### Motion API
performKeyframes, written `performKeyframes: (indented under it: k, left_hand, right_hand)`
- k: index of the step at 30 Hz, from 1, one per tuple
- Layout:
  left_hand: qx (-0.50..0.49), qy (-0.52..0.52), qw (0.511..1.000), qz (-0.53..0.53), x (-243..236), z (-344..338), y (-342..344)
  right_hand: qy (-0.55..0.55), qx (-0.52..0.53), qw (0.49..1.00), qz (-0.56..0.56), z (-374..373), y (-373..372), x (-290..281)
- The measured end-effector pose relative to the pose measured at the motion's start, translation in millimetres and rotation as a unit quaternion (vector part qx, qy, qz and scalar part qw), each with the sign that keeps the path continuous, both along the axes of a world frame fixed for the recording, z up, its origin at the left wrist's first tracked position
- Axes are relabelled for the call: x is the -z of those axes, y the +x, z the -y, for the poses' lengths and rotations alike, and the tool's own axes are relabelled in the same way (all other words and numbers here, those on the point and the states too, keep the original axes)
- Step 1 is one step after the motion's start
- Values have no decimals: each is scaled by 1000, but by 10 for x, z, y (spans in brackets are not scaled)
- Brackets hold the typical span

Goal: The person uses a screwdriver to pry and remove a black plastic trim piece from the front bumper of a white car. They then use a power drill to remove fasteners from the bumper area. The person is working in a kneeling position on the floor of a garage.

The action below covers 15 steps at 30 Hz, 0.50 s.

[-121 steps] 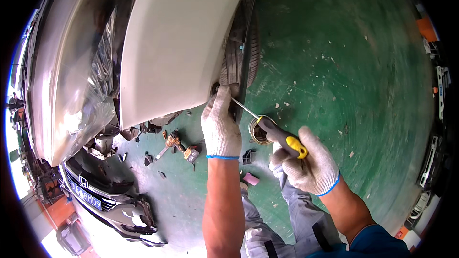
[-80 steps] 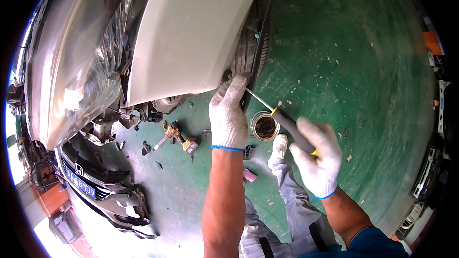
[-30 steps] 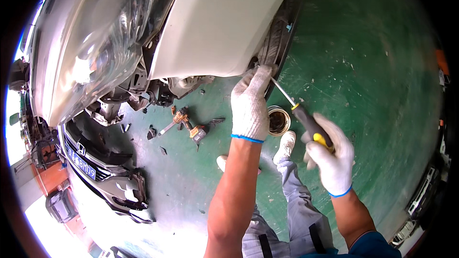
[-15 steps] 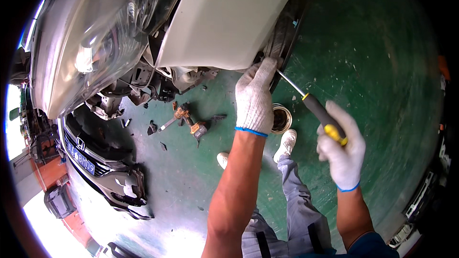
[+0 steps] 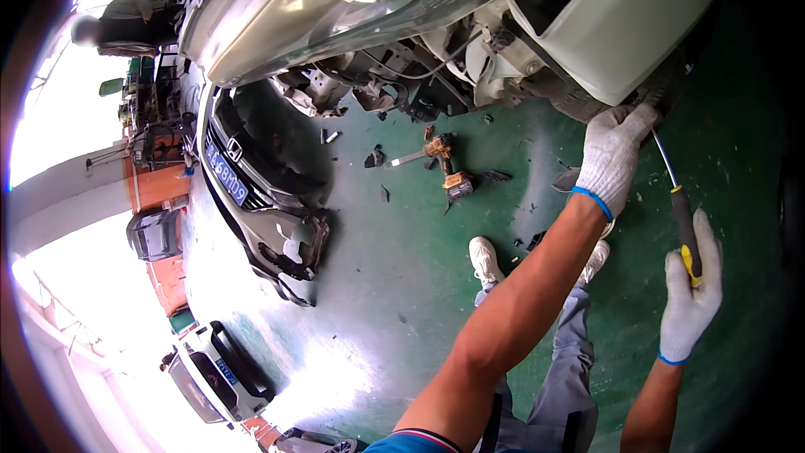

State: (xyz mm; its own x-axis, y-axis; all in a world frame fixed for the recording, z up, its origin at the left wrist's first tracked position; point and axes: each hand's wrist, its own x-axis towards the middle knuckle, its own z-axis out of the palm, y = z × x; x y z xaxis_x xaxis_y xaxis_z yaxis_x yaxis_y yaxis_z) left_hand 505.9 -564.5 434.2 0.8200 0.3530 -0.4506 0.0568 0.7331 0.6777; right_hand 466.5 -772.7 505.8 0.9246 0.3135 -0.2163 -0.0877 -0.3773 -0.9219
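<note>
A screwdriver (image 5: pixel 683 222) with a grey and yellow handle has its handle in my gloved right hand (image 5: pixel 693 294), between thumb and fingers. Its metal shaft runs up to the lower edge of a pale car fender (image 5: pixel 620 25). At that edge, beside the shaft's upper end, is my left hand (image 5: pixel 614 151) in a white knitted glove with a blue cuff. Those fingers are closed together against the edge and the dark wheel-arch liner (image 5: pixel 667 88). The screwdriver's tip is hidden there, and whatever the left fingers hold cannot be made out.
A cordless power tool (image 5: pixel 444 159) lies on the green floor among broken bits. A detached front bumper (image 5: pixel 251 201) rests further left. Bare metal and wiring (image 5: pixel 411 75) show below the headlight (image 5: pixel 360 0). A person (image 5: pixel 134 21) is at the far left.
My view has swung left, so the fender and both hands appear further right. The left hand stays at the fender edge; the right still holds the screwdriver, its shaft now steeper.
</note>
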Motion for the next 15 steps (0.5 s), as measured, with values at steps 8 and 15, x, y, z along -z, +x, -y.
performKeyframes:
  k: [8, 15]
  left_hand:
    - [-4, 4, 1000, -5, 45, 30, 11]
    - [-54, -36, 998, 15, -58, 24, 33]
  right_hand:
    - [125, 152, 961, -193, -27, -54, 1]
    - [354, 144, 855, -349, -19, -4, -7]
